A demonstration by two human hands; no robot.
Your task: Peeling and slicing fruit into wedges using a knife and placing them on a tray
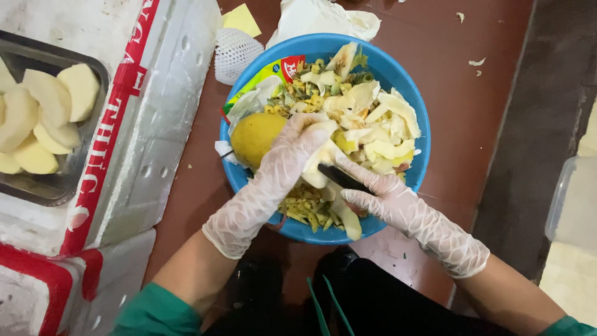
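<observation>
- Mango (256, 138), yellow-green, at centre of frame, held over the blue basin's left half; skin seemingly intact on the visible left side, pale cut flesh showing at its right end under the fingers.
- Gripped by the left hand (283, 163), gloved, fingers curled closed around the fruit's right end.
- Met at that cut end by a dark-handled knife (343, 179), clasped shut in the gloved right hand (388, 200); blade itself mostly hidden, so exact contact could not be told.
- Judged as partway through peeling: much of this fruit left to strip, judging by the skin showing.
- Collected below, in the blue basin (418, 118) filling mid-frame: heaps of pale peel strips and trimmings (373, 127), plus a crumpled green-and-red wrapper (270, 73) at its upper left.
- Stacked at far left of frame, in a metal tray (59, 186) atop a white foam box (152, 118): several peeled pale-yellow fruit halves (43, 115), suggesting earlier pieces finished.
- Left near the top edge, on the reddish floor: a white foam fruit net (235, 53), a yellow scrap (241, 20), a white bag (323, 17).
</observation>
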